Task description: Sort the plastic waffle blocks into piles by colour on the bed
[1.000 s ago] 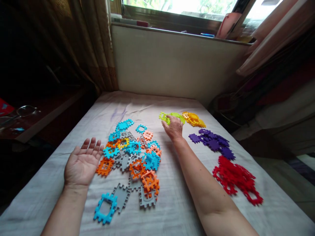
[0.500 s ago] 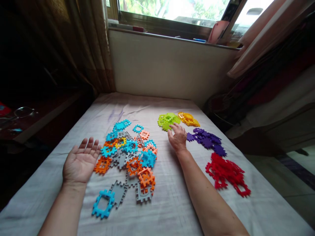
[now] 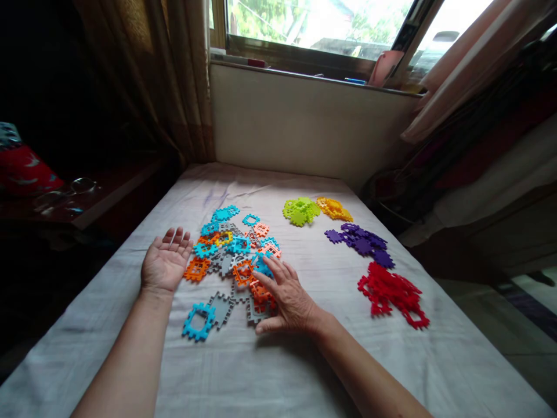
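Note:
A mixed pile of blue, orange and grey toothed plastic tiles (image 3: 235, 255) lies on the white sheet. My right hand (image 3: 287, 299) rests flat on the pile's near right side, fingers spread over orange and grey tiles. My left hand (image 3: 165, 264) lies palm up and empty at the pile's left edge, beside an orange tile (image 3: 196, 269). A blue frame tile (image 3: 199, 321) sits apart at the near left. Sorted heaps lie to the right: green (image 3: 300, 210), yellow (image 3: 334, 208), purple (image 3: 359, 240) and red (image 3: 394, 293).
The sheet covers a bed (image 3: 278, 371) that runs back to a pale wall under a window (image 3: 313, 26). Curtains hang at the left and right. A dark side surface with glasses (image 3: 65, 194) stands at the left. The floor drops off on the right.
My right hand pulled back from the green heap and came down onto the mixed pile. The left hand stayed palm up. The camera view shifted slightly.

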